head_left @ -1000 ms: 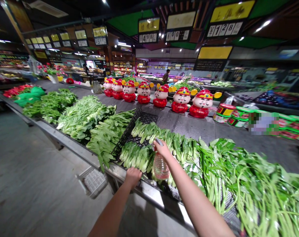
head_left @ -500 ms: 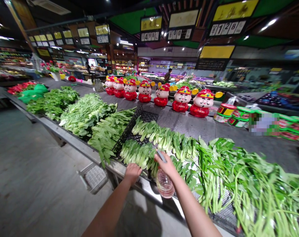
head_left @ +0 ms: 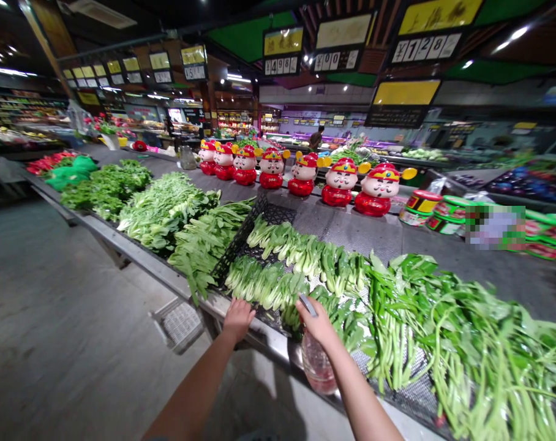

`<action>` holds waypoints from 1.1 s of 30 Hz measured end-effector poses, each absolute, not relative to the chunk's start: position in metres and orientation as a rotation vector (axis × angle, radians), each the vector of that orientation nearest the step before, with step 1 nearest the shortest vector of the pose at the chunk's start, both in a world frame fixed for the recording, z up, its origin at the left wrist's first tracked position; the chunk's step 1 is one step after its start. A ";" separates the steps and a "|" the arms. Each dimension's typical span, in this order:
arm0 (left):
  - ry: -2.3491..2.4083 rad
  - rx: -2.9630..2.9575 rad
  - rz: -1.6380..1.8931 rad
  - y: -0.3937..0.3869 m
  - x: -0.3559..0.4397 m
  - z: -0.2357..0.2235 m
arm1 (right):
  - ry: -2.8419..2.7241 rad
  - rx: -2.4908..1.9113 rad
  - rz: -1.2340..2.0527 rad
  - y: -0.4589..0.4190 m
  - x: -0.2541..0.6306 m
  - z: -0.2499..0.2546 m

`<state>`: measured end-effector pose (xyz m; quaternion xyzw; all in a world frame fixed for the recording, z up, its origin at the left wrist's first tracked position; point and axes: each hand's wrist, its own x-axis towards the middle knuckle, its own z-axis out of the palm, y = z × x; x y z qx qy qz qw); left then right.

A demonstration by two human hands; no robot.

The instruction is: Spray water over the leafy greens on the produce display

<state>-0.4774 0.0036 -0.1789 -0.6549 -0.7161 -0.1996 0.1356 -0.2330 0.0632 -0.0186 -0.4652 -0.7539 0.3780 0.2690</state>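
My right hand [head_left: 319, 321] is wrapped round the top of a clear plastic spray bottle [head_left: 315, 367], which hangs below it in front of the metal edge of the produce stand [head_left: 168, 278]. My left hand [head_left: 237, 318] rests with its fingers curled on that edge, just before a row of small bok choy [head_left: 264, 288]. A second row of bok choy [head_left: 310, 254] lies behind the first on black mesh.
Long-stemmed greens [head_left: 466, 343] spread to the right, leafy greens [head_left: 168, 208] to the left. Red and yellow figurines [head_left: 337, 184] line the back of the stand beside stacked tins [head_left: 420, 208]. Price signs hang overhead. A floor drain grate [head_left: 179, 321] lies below the stand. A person [head_left: 315, 139] stands far back.
My right hand has drawn the spray bottle back and down, from over the bok choy to the stand's front edge. My left hand has stayed on the edge.
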 end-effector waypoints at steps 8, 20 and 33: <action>-2.112 -1.965 -0.458 0.007 -0.481 -0.174 | -2.052 -1.190 1.040 0.056 -0.229 0.005; -2.164 -2.056 -0.413 0.006 -0.485 -0.173 | -2.155 -1.178 1.030 0.055 -0.261 -0.012; -2.220 -2.064 -0.445 0.006 -0.483 -0.174 | -2.175 -1.102 1.052 0.049 -0.262 0.009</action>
